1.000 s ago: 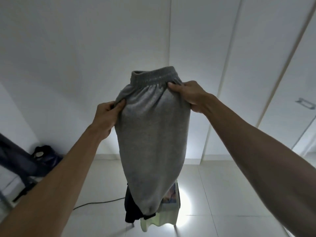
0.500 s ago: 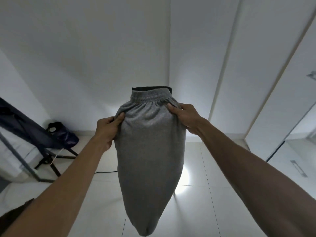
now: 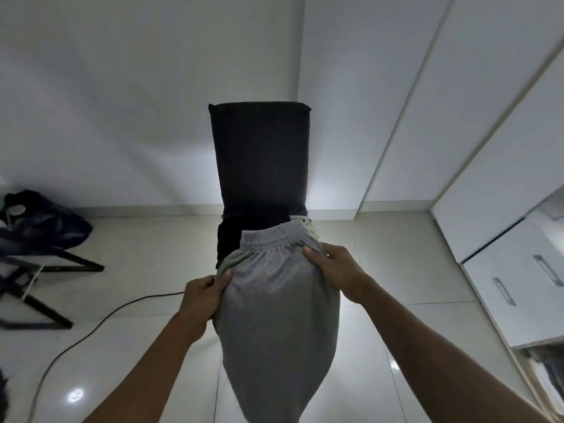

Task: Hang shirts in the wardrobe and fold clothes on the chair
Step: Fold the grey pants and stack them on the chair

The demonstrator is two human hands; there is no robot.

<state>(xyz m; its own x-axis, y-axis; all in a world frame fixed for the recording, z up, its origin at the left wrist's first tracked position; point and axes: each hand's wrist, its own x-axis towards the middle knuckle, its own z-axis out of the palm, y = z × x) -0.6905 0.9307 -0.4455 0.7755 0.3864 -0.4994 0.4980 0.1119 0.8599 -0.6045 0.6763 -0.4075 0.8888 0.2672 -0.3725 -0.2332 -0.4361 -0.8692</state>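
**Grey garment brought down toward the chair**

Fingers (image 3: 220,279) of the left hand (image 3: 201,297) were curled onto the left edge of the grey garment (image 3: 276,315), thumb on the front, pinching the cloth; the right hand (image 3: 332,270) gripped the opposite edge just below the elastic waistband (image 3: 274,238), its fingertips pressed into the fabric. Neither hand was spread; both were closed on the cloth, with the folded garment hanging between them, its lower end tapering toward the bottom of the frame.

In the head view, the only one given, the change from the two earlier pictures was plain. A second before, the garment was held high against the white wall; half a second before it had dropped lower. Now the chair (image 3: 261,154) with its dark back filled the middle, and the waistband sat just in front of the dark clothes (image 3: 232,236) piled on the seat, with a pale item (image 3: 312,228) beside them. Whether it touched them could not be told.

Wardrobe doors (image 3: 488,117) stood at the right, a black cable (image 3: 100,325) ran across the tiled floor (image 3: 396,270), and a dark bag (image 3: 39,224) lay at the left.

As a judgement, the folding of this piece looked nearly done, with laying it on the chair as the likely next step.
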